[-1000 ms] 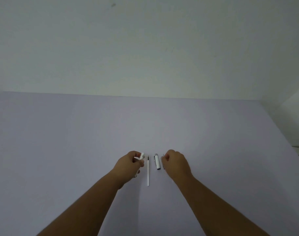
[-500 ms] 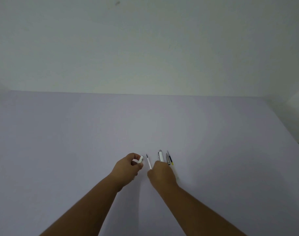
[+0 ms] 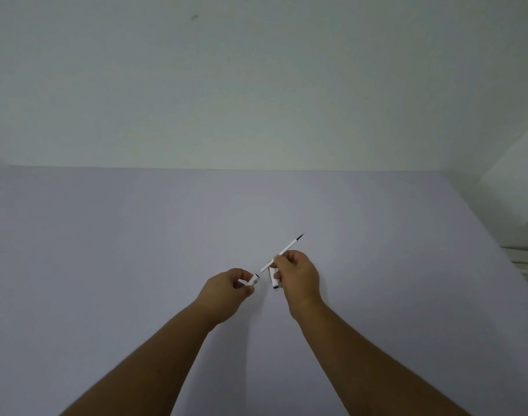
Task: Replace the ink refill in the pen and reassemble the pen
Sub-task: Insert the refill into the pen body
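My left hand [image 3: 228, 291] grips a short white pen barrel [image 3: 253, 280], its open dark end pointing right. My right hand [image 3: 298, 277] pinches a thin white ink refill [image 3: 283, 252] near its lower end; the refill slants up to the right and its dark tip is at the far end. The refill's near end hovers a little above and to the right of the barrel's opening, apart from it. Under my right hand lies another white pen part [image 3: 274, 279] on the table, partly hidden by my fingers.
A pale lilac table [image 3: 136, 250] spreads out on all sides, meeting a plain light wall at the back. The table's right edge runs diagonally at the far right, with something striped [image 3: 527, 259] just beyond it.
My right hand has picked the refill up from the table and raised it, turning it so that it slants toward the barrel. My left hand has stayed in place with the barrel.
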`<move>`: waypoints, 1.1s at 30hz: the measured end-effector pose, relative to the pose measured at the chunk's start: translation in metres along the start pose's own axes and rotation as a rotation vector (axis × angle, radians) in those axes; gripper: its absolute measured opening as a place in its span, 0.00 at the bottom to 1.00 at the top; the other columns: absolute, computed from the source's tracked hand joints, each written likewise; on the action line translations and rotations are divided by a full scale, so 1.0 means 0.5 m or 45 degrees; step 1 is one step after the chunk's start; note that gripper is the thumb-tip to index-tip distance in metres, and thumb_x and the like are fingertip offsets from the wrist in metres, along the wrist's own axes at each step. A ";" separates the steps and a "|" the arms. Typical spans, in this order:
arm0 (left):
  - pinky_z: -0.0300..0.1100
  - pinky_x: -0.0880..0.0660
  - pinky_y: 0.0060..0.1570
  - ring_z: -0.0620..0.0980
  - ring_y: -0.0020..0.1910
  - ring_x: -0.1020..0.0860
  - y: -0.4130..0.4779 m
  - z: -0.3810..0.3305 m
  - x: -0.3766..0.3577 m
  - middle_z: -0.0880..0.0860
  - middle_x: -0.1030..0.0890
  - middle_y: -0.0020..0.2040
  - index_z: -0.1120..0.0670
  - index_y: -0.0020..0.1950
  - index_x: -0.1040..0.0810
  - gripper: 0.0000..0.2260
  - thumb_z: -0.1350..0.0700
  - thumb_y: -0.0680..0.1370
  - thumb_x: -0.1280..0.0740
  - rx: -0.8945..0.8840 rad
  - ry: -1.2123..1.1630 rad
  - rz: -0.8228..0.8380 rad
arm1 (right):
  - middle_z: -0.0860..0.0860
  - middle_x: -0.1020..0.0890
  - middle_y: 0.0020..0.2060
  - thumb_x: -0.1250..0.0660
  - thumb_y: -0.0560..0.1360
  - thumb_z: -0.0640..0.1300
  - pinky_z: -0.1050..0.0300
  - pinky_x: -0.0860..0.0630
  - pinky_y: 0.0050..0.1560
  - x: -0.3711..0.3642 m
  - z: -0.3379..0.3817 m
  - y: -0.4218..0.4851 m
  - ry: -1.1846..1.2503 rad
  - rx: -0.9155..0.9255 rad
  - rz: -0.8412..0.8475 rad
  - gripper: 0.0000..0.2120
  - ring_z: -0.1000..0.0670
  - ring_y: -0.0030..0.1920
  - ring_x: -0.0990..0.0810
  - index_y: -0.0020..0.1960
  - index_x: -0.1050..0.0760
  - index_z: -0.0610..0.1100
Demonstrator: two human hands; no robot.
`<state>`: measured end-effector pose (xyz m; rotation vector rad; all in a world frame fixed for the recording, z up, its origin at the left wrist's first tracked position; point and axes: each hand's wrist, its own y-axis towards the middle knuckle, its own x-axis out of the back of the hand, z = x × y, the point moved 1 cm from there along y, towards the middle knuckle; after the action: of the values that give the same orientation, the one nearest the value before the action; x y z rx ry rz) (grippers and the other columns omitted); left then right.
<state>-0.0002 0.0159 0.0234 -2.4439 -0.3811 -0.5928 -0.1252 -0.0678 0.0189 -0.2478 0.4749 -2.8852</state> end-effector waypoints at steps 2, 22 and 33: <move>0.36 0.27 0.35 0.49 0.42 0.22 -0.001 -0.003 -0.003 0.51 0.18 0.44 0.47 0.53 0.21 0.06 0.52 0.76 0.33 -0.005 0.000 -0.007 | 0.52 0.18 0.33 0.34 0.73 0.43 0.52 0.21 0.41 0.003 0.002 -0.004 -0.022 0.010 0.041 0.05 0.54 0.31 0.23 0.38 0.24 0.47; 0.39 0.25 0.39 0.44 0.35 0.23 0.010 -0.039 -0.013 0.50 0.20 0.40 0.47 0.51 0.21 0.05 0.53 0.76 0.34 -0.060 -0.141 0.039 | 0.55 0.21 0.34 0.35 0.71 0.41 0.61 0.30 0.37 0.041 0.038 0.028 -0.117 0.053 0.346 0.07 0.55 0.35 0.26 0.37 0.21 0.49; 0.44 0.22 0.43 0.50 0.40 0.20 0.019 -0.021 0.000 0.52 0.21 0.47 0.46 0.58 0.24 0.10 0.55 0.77 0.35 -0.019 -0.265 0.076 | 0.44 0.19 0.47 0.43 0.78 0.47 0.57 0.30 0.41 0.034 -0.047 0.087 -1.312 0.193 0.160 0.12 0.44 0.48 0.21 0.48 0.24 0.41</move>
<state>0.0003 0.0019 0.0266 -2.5297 -0.3858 -0.3177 -0.1387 -0.1050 -0.0153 -1.4737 0.0624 -2.2264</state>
